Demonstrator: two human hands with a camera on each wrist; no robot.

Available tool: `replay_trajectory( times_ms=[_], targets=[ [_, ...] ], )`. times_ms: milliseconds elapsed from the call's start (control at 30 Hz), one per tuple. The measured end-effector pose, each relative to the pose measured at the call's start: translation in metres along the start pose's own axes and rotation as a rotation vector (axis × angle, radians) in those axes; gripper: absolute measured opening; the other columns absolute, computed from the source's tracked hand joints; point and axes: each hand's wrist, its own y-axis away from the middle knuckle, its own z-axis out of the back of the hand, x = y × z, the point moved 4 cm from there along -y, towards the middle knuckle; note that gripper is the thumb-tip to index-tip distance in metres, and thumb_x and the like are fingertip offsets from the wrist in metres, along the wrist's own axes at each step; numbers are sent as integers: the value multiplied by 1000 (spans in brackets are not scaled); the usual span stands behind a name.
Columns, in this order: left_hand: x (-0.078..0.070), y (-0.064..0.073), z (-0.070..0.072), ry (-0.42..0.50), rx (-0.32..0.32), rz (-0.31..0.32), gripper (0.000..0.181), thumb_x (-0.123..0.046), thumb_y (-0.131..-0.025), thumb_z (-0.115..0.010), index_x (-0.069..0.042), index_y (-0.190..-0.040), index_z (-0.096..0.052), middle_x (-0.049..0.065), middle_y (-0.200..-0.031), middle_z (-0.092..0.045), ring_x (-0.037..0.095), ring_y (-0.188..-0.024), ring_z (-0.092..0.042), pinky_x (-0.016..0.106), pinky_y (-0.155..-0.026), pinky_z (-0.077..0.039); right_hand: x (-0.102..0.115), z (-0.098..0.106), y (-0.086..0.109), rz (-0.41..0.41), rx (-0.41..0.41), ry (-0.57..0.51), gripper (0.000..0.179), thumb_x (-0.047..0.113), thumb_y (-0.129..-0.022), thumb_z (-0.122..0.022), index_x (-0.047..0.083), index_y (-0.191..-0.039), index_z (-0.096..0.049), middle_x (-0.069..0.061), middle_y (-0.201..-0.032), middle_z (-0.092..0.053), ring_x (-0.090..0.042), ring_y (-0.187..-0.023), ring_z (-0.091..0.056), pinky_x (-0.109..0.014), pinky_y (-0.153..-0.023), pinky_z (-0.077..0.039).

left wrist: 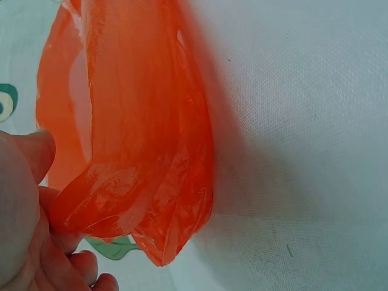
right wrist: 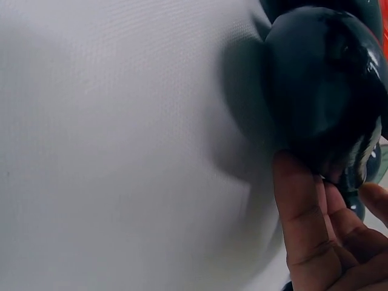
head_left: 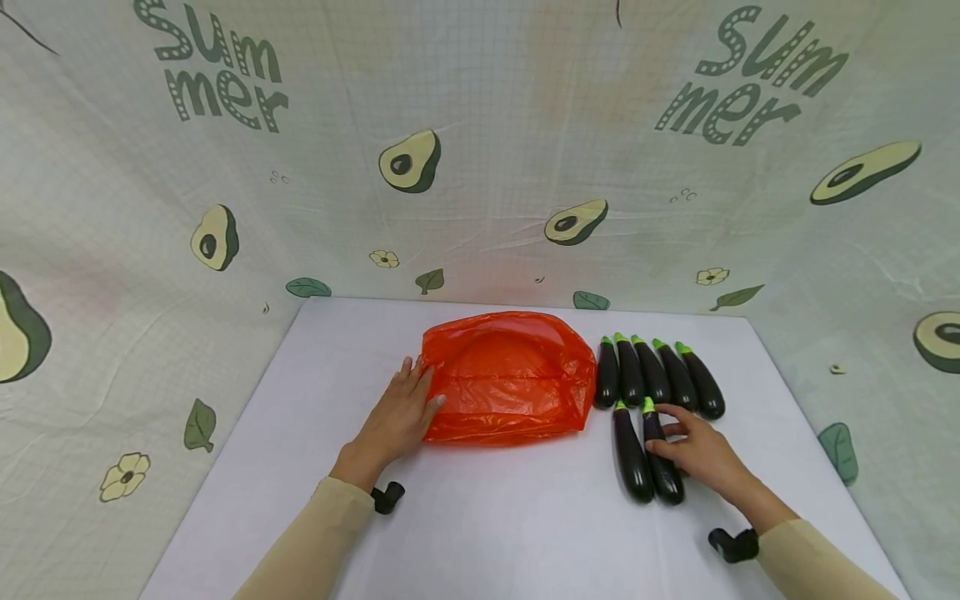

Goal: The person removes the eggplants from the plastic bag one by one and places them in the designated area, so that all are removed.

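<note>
A red plastic bag (head_left: 510, 383) lies in the middle of the table, its mouth spread. At its left side, my left hand (head_left: 401, 412) holds the edge, with bag film between thumb and fingers (left wrist: 66, 242) in the left wrist view. My right hand (head_left: 697, 450) grips a dark eggplant (head_left: 666, 475) near its green stem end, fingers on the right side. Beside that one lies another eggplant (head_left: 632, 458). In the right wrist view, the gripped eggplant (right wrist: 327, 79) fills the upper right, with the fingers (right wrist: 303, 212) against it.
Several more eggplants (head_left: 651, 371) lie in a row behind, close to the bag's right side. The table (head_left: 487, 525) has a white cover. Behind and beside it hangs a cloth (head_left: 487, 167) printed with avocados.
</note>
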Motion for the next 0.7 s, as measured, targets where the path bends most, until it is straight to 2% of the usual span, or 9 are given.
replay_trajectory(
  times_ms=[533, 700],
  targets=[
    [-1, 0, 1, 13, -12, -10, 72, -41, -110, -54, -1, -165, -30, 20, -173, -27, 39, -164, -9, 56, -129, -23, -2, -2, -3, -5, -11, 27, 74, 34, -94, -78, -5, -149, -47, -34, -126, -67, -31, -95, -72, -32, -66, -58],
    [-2, 0, 3, 35, -7, -21, 69, -42, -111, -51, -10, -167, -29, 22, -174, -23, 40, -164, -7, 57, -130, -20, -2, 0, -1, 20, -28, 87, 75, 40, -96, -76, -6, -147, -49, -33, -126, -69, -44, -108, -71, -50, -82, -61]
  ],
)
